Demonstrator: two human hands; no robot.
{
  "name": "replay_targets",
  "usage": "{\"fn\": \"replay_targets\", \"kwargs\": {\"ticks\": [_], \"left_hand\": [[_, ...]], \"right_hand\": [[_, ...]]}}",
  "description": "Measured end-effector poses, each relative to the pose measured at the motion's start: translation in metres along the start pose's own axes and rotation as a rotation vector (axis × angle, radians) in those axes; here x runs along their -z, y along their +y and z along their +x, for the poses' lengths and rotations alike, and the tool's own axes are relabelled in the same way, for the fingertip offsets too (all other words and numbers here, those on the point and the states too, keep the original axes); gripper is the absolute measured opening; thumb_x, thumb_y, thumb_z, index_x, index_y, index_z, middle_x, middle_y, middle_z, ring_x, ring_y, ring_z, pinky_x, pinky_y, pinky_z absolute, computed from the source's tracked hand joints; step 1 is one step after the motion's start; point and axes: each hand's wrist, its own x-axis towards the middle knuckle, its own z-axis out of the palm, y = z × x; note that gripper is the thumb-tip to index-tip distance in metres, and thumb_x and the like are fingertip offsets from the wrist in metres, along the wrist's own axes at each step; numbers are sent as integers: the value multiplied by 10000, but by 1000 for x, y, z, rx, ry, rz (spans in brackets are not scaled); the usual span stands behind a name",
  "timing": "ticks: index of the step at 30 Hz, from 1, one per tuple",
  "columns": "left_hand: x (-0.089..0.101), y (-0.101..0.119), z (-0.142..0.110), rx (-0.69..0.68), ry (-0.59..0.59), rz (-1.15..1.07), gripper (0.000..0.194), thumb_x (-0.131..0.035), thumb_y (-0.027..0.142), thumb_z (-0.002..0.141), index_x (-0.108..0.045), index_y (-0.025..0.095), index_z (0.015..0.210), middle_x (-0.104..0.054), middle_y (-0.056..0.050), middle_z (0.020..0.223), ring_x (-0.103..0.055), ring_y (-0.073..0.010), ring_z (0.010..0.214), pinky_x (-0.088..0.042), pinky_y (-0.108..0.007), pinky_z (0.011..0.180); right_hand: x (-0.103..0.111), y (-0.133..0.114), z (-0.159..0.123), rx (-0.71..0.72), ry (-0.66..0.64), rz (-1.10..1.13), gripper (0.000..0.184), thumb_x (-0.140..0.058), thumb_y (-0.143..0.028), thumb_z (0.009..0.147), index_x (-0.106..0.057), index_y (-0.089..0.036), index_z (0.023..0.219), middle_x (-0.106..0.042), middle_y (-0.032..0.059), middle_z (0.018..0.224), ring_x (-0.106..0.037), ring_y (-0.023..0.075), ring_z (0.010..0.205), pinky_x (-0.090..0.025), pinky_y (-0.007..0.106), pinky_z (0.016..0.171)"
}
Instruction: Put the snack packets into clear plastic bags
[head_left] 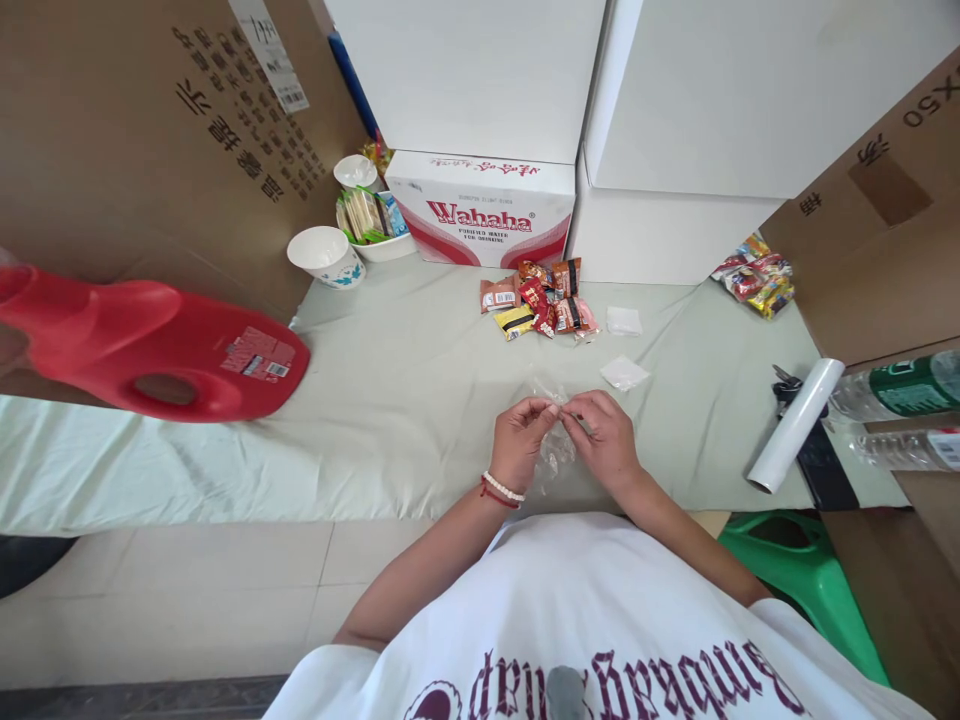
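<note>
My left hand point(523, 437), with a white bead bracelet and a red cord at its wrist, pinches the edge of a clear plastic bag point(556, 455). Opposite it, my right hand point(600, 440) grips the same bag, fingertips almost meeting the left ones. The thin, crinkled bag hangs between and below both hands, over the table's front part. Just beyond the hands lie two small white packets point(624, 373). Farther back is a loose pile of small wrapped snacks point(536, 300) in brown, red and yellow wrappers.
A Wahaha carton point(484, 215) and white boxes point(675, 235) stand behind. At left are a red jug point(165, 350), a paper cup point(326, 257) and a bowl of sticks point(386, 243). To the right lie a white roll point(795, 425), plastic bottles point(907, 387) and more snack packets point(756, 277).
</note>
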Motion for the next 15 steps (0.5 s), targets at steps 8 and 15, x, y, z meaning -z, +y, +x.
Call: {"fn": "replay_targets", "kwargs": {"ticks": [8,15], "left_hand": [[6,9,-5,58,-44,-136,272,-807,401,752,-633,195,789,-723,-21,927,-657,-146,862,-545,-323,850],[46,33,4,178,22,-350,319,-812,292,695,-516,214,787,-702,21,843,-703,-136,729,-613,-331,768]], "right_hand": [[3,10,9,-497,9,739,232,-800,-446,794,-706,-241,844,-650,-5,789,-587,148,722,-527,296,713],[20,18,18,-700,219,960,407,-883,-482,693,-592,-245,849,-644,-26,876,-628,115,711,-579,239,606]]}}
